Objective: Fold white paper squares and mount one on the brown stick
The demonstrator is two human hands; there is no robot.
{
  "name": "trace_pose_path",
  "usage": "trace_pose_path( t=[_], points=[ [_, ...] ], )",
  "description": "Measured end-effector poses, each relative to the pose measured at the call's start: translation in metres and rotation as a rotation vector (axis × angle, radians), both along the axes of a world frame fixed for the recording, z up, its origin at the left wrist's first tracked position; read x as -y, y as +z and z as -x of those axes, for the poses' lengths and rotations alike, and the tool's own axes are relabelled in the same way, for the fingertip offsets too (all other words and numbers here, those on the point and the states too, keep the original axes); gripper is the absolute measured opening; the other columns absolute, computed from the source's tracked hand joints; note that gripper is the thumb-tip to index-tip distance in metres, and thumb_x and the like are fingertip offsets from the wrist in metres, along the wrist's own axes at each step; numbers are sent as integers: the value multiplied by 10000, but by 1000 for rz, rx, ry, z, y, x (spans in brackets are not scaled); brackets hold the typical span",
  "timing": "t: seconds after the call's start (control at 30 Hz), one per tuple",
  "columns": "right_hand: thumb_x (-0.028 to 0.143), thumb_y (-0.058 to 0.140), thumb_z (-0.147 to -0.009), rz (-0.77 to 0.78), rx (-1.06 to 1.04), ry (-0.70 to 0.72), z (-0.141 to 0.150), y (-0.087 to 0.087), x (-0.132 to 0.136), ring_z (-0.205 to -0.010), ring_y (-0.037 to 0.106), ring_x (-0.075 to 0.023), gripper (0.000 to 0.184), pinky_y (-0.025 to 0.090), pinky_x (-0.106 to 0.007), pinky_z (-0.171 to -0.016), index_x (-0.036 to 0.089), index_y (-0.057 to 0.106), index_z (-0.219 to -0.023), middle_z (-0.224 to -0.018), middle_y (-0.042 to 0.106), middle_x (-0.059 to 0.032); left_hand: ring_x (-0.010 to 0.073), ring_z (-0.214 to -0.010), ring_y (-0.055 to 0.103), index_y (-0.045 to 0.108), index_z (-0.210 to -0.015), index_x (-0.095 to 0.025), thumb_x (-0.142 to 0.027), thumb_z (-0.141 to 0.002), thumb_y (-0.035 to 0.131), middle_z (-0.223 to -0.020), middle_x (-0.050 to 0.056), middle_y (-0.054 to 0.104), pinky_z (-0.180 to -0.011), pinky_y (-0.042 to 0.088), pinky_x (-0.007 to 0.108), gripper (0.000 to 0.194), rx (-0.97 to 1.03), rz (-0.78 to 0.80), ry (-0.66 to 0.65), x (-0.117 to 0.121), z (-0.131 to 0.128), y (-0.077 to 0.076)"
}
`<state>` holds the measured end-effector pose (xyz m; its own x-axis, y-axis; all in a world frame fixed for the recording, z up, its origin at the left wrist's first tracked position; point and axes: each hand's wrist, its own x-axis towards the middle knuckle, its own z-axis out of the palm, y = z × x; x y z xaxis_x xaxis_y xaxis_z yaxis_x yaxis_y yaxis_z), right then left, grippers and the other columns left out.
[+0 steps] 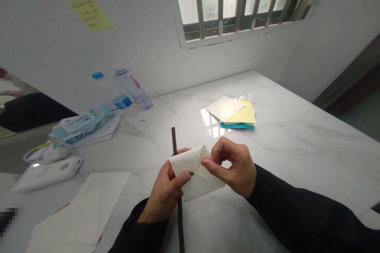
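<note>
My left hand (166, 189) holds a small cream-white envelope (202, 187) above the table, its thumb pressed on the front beside a tiny dark spot. The envelope's folded flap (185, 159) faces me. At the right edge, my right hand (233, 164) pinches the paper by the flap, thumb against it and fingers curled. A narrow dark brown strip (180, 229), like a ribbon, passes behind the envelope and the left fingers. Its upper end sticks out above the envelope and its lower end runs down out of view. What the left fingers do behind the paper is hidden.
Stacked paper sheets and envelopes (237, 112) lie beyond my hands on the marble-patterned table (297, 158). To the left are white envelopes (74, 217), a white device (50, 174) with a cable, blue packets (86, 124) and two plastic bottles (135, 89) by the wall. Another person's dark sleeve (32, 108) shows far left.
</note>
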<state>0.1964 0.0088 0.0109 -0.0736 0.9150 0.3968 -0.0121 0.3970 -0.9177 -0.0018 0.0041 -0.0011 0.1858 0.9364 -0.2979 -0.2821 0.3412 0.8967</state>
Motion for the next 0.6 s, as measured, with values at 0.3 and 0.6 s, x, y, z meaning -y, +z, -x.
trace_pose_path(
  t=[0.3,0.6],
  points=[
    [206,750,-835,-83,88,-59,0,0,3,-545,514,-75,206,456,-202,-515,214,544,-825,-659,550,65,179,-722,675,552,-1261,-233,-368,-622,944,-940,52,732,-602,531,227,761,31,-3,-58,1,3,-2],
    [233,769,-787,261,110,334,-11,9,-11,-630,556,-108,326,447,-204,-507,214,641,-1087,-776,616,28,186,-748,670,566,-1255,-238,-371,-595,961,-954,54,714,-612,541,233,780,42,-21,-34,-1,4,-3]
  ],
)
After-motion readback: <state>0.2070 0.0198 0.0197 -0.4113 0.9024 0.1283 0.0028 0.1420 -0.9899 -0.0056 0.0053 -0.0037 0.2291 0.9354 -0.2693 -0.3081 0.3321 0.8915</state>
